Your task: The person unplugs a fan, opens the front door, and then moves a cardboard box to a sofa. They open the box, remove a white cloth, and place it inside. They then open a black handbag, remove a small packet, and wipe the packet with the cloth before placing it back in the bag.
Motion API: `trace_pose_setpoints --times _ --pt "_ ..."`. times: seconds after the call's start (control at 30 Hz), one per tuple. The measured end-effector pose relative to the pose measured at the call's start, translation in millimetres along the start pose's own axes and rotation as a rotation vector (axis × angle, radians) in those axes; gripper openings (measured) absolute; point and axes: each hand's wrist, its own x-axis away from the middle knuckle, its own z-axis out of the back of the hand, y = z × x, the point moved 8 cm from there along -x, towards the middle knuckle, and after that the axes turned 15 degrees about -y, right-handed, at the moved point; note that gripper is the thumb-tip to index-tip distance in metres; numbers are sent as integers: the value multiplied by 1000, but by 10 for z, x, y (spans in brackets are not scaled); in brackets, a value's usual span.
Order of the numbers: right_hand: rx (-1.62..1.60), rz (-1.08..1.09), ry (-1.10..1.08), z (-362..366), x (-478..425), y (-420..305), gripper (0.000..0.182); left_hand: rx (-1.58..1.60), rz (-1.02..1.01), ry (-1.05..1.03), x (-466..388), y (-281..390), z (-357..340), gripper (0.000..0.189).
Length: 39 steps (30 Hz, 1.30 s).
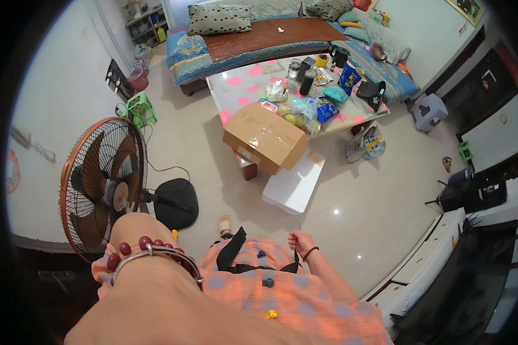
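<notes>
My left hand (pixel 138 226) is raised close to the camera at the lower left. Its wrist carries a silver bangle (pixel 151 254) and dark red beads (pixel 145 242); the fingers are hidden, so its grip cannot be made out. Lower down, my right hand (pixel 301 242) hangs beside my body with its fingers curled in and nothing visible in them. A red bead bracelet (pixel 311 253) circles that wrist. Just beside this hand is one end of a black strap (pixel 259 268) that crosses my orange checked shirt (pixel 237 293).
A standing fan (pixel 108 189) is at the left, its cord on the floor. Ahead, a cardboard box (pixel 265 136) overhangs the near corner of a cluttered table (pixel 228 92), above a white foam box (pixel 295 183). A plastic bag (pixel 364 144) and grey stool (pixel 429 113) stand right; a cabinet (pixel 418 254) lines the side.
</notes>
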Motion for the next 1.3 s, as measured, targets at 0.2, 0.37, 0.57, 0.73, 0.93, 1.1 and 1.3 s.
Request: trace_pose_setpoints --times 0.2,0.37,0.57,0.73,0.93,1.1,1.3 --pt "23 -3 23 81 34 -61 12 22 -55 0 8 -48 48 54" --pt "22 -6 -29 -96 -33 -55 12 43 -63 23 -106 -112 71 56" --pt "14 1 -29 -50 -29 -48 12 111 -100 38 -154 -276 128 57" --pt "23 4 11 107 -48 47 12 132 -139 28 -187 -271 28 59" --pt "-2 0 47 10 -12 53 12 128 -145 13 -141 -194 33 61" --pt "7 -6 23 -29 -20 121 12 137 -146 6 -169 -256 15 62" --pt "61 -33 18 18 3 152 13 142 -154 12 -169 -258 18 64"
